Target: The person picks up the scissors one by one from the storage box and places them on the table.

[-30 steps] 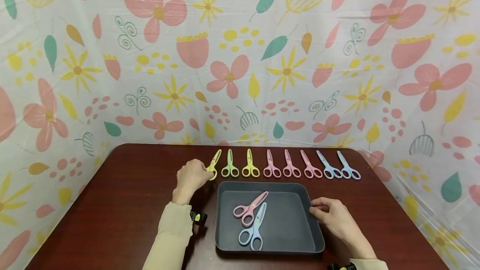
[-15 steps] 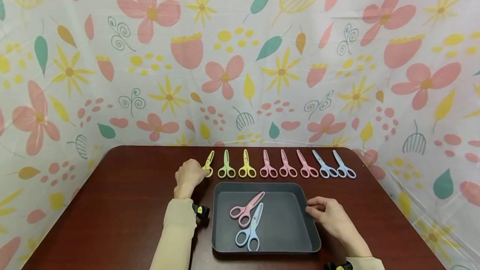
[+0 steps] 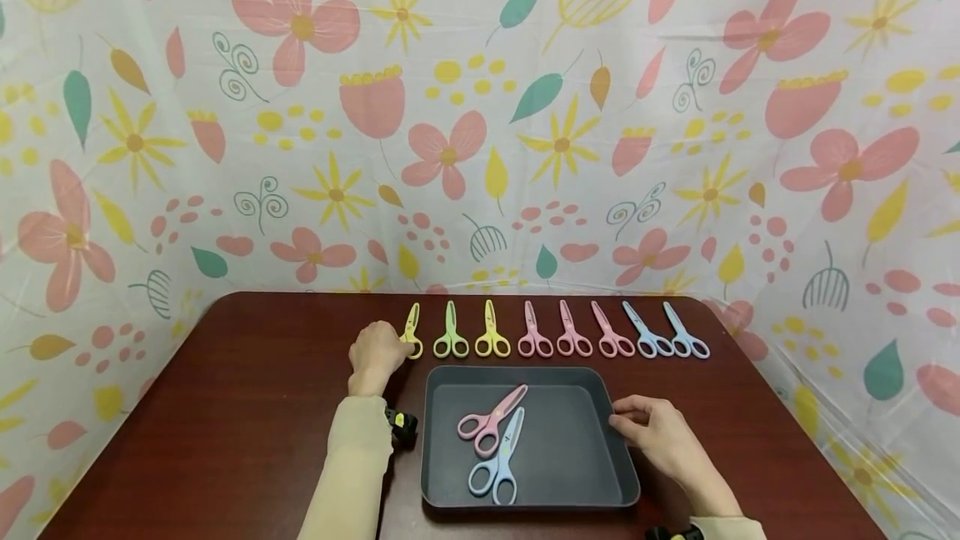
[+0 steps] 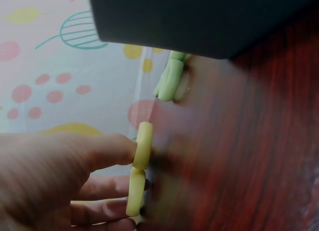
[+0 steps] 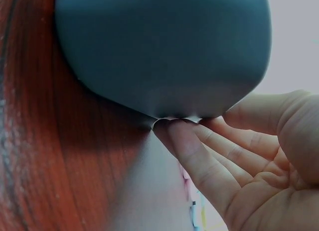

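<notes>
Yellow scissors (image 3: 412, 330) lie at the left end of a row, blades pointing away. My left hand (image 3: 375, 357) holds them by the handles; in the left wrist view the thumb meets one yellow loop (image 4: 143, 146), with fingers behind. A dark grey tray (image 3: 570, 440) stands in front of the row, with pink scissors (image 3: 491, 422) and blue scissors (image 3: 501, 461) inside, the two close together. My right hand (image 3: 663, 440) touches the tray's right side; in the right wrist view its extended fingers (image 5: 187, 141) and thumb rest against the tray wall (image 5: 164, 57).
Right of the held pair are green scissors (image 3: 451, 332), yellow scissors (image 3: 491, 332), several pink scissors (image 3: 532, 332) and two blue scissors (image 3: 684, 332), in a row along the far edge of the dark red table (image 3: 247, 423). Flowered cloth (image 3: 450, 148) hangs behind.
The leftmost yellow scissors have turned straighter and shifted slightly left under my left hand. The head view has panned a little; the tray and right hand keep their places.
</notes>
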The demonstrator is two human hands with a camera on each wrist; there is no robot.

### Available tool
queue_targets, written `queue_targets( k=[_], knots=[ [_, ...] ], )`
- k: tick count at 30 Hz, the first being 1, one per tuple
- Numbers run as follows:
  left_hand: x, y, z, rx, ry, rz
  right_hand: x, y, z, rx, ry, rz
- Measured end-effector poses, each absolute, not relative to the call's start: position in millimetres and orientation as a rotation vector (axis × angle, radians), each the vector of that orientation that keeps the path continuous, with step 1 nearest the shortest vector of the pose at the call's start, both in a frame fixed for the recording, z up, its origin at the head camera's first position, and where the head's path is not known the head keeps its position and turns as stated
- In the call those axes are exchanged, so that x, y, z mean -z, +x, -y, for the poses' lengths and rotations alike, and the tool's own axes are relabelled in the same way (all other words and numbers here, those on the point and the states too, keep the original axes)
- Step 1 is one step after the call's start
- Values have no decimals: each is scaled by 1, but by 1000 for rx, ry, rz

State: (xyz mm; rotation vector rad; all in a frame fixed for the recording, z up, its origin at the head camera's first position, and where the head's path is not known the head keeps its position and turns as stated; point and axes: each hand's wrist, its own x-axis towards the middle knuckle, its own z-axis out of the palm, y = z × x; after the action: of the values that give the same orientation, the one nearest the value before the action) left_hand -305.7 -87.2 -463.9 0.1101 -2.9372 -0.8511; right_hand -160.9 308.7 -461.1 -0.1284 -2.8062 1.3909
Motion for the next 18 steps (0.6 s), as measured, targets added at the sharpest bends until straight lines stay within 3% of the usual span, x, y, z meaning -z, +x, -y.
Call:
queue_targets(
  k=[18],
  knots=[
    [469,-307,87,791,57,2909,461,-159,-310,-1379,-118,2809]
  ],
)
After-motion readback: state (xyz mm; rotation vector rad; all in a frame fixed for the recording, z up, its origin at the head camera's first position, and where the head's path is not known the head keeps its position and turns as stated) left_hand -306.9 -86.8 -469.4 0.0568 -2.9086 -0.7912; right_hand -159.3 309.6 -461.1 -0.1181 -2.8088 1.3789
